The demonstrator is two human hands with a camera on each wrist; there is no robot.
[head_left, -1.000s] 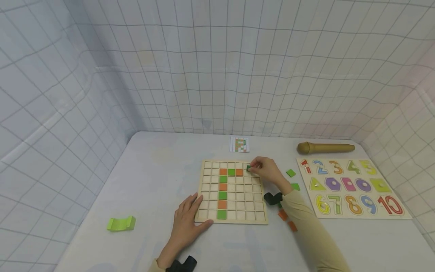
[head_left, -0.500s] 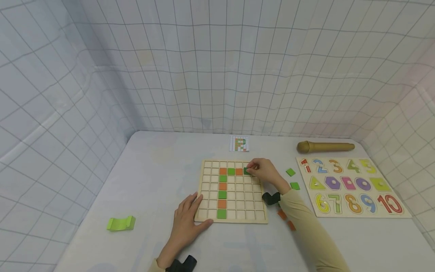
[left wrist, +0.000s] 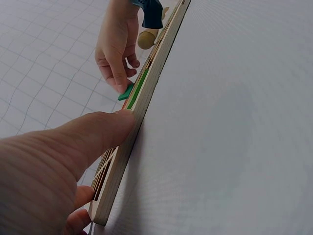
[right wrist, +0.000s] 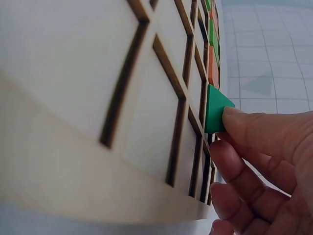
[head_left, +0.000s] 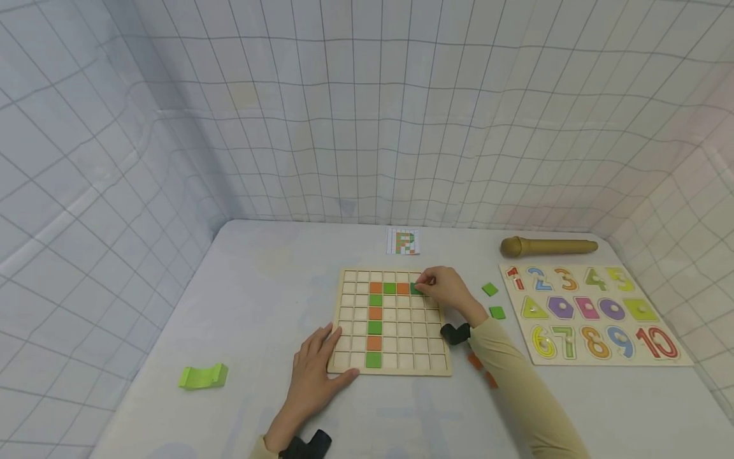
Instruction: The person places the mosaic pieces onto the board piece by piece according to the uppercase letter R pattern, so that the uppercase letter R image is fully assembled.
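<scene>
A wooden grid board [head_left: 405, 363] lies on the table. Orange and green square tiles fill part of one column and part of an upper row. My right hand [head_left: 446, 288] pinches a dark green tile [right wrist: 215, 110] between thumb and fingers at the right end of that row, beside an orange tile [right wrist: 212, 66]. The tile looks tilted in the right wrist view, with one slanted edge; the fingers hide part of it. My left hand [head_left: 314, 366] rests at the board's lower left corner, its thumb [left wrist: 105, 128] along the near edge and its fingers by the left side.
Behind the board lies a small pattern card [head_left: 403, 241]. Loose green tiles [head_left: 490, 289] and orange tiles [head_left: 474, 361] lie to the right, near a number-and-shape puzzle [head_left: 596, 312] and a brown microphone-shaped object [head_left: 548, 247]. A light green curved block [head_left: 203, 376] sits at the left.
My right hand has brought the dark green tile slightly left and down, up to the end of the upper row. The left hand stays where it was.
</scene>
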